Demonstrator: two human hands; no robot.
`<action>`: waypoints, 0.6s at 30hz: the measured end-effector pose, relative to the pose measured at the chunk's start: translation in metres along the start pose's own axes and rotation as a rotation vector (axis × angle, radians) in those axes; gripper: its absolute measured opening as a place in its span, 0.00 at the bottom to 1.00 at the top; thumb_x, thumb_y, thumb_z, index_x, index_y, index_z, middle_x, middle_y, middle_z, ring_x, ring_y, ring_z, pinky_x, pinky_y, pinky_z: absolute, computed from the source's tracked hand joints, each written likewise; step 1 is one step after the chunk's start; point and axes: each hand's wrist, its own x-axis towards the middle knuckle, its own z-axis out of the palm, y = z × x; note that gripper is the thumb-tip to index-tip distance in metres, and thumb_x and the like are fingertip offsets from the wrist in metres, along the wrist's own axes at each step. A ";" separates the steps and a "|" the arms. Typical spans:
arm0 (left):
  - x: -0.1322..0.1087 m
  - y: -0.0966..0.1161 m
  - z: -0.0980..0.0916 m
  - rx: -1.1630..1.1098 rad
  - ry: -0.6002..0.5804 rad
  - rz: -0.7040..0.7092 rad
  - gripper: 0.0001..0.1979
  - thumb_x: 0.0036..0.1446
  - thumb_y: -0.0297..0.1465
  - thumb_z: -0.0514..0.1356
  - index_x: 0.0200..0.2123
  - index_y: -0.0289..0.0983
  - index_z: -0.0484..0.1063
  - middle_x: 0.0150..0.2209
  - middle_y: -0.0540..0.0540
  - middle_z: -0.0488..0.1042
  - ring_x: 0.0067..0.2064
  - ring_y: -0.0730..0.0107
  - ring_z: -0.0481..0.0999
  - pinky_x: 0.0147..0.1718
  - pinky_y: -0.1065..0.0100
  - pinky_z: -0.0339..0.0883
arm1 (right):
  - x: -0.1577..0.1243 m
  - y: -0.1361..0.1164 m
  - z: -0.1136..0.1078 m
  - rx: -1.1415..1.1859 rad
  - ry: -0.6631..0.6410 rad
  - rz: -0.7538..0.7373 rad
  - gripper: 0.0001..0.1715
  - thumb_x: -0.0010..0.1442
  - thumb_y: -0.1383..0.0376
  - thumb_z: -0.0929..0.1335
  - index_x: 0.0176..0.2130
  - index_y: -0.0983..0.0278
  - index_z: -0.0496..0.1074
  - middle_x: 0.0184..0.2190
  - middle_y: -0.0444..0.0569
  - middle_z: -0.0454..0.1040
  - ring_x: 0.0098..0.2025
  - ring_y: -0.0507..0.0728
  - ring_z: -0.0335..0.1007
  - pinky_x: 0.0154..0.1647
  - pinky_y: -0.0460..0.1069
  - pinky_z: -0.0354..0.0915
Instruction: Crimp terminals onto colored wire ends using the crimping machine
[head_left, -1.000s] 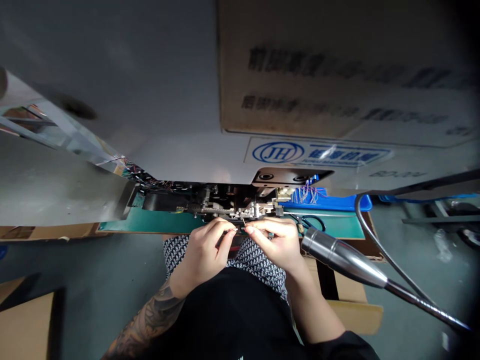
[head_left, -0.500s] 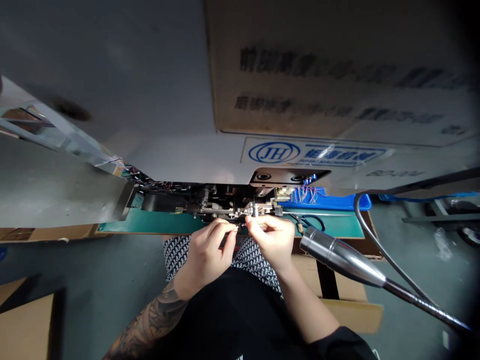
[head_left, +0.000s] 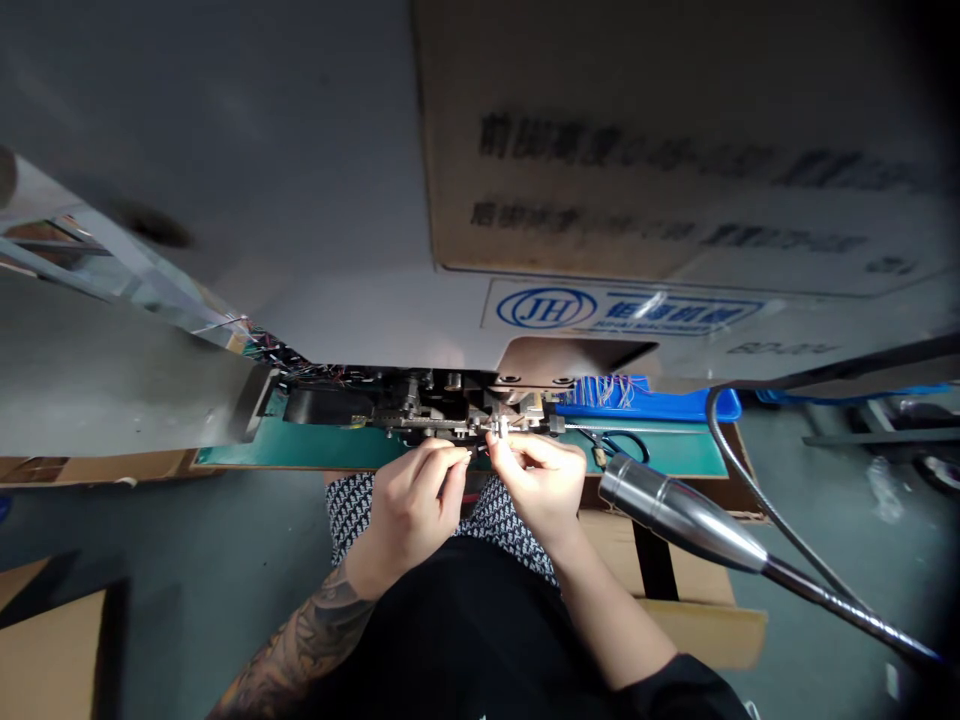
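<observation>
My left hand [head_left: 420,490] is closed in a pinch, thumb against index finger, just in front of the metal tooling [head_left: 499,420] under the machine. What the fingertips hold, if anything, is too small to name. Close to its right, my right hand [head_left: 544,485] also pinches, its fingertips right at the tooling; whatever lies between them is hidden. A small gap separates the two sets of fingertips. Above them hangs the machine's large grey housing [head_left: 337,250], marked with a blue JH label [head_left: 626,308].
A blue tray [head_left: 675,405] with thin wires lies behind the tooling on the green bench top [head_left: 300,445]. Dark-handled scissors [head_left: 626,443] lie nearby. A silver gooseneck lamp [head_left: 682,515] juts in from the right. Cardboard [head_left: 705,630] sits below the bench.
The screwed block under the machine housing has dropped from its recess down toward the tooling. Both my hands have shifted very slightly left, still pinching.
</observation>
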 end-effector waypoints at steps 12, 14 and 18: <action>0.001 0.002 -0.008 -0.179 -0.129 -0.099 0.05 0.71 0.24 0.61 0.42 0.38 0.76 0.33 0.48 0.82 0.33 0.68 0.84 0.34 0.67 0.75 | 0.000 -0.001 -0.009 0.150 -0.158 0.085 0.17 0.69 0.54 0.76 0.32 0.61 0.86 0.22 0.45 0.80 0.22 0.55 0.71 0.24 0.51 0.68; 0.004 0.004 -0.012 -0.236 -0.159 -0.178 0.06 0.71 0.25 0.61 0.40 0.38 0.76 0.30 0.50 0.81 0.29 0.71 0.81 0.30 0.69 0.72 | -0.001 0.001 -0.012 0.097 -0.171 0.014 0.15 0.70 0.56 0.75 0.35 0.59 0.87 0.23 0.45 0.81 0.23 0.56 0.74 0.26 0.52 0.70; 0.008 0.007 -0.013 -0.280 -0.169 -0.234 0.06 0.71 0.25 0.61 0.38 0.38 0.77 0.29 0.51 0.80 0.27 0.74 0.77 0.28 0.71 0.68 | -0.004 0.010 -0.010 -0.032 -0.075 -0.216 0.10 0.71 0.60 0.75 0.36 0.58 0.87 0.26 0.45 0.82 0.24 0.56 0.74 0.28 0.53 0.71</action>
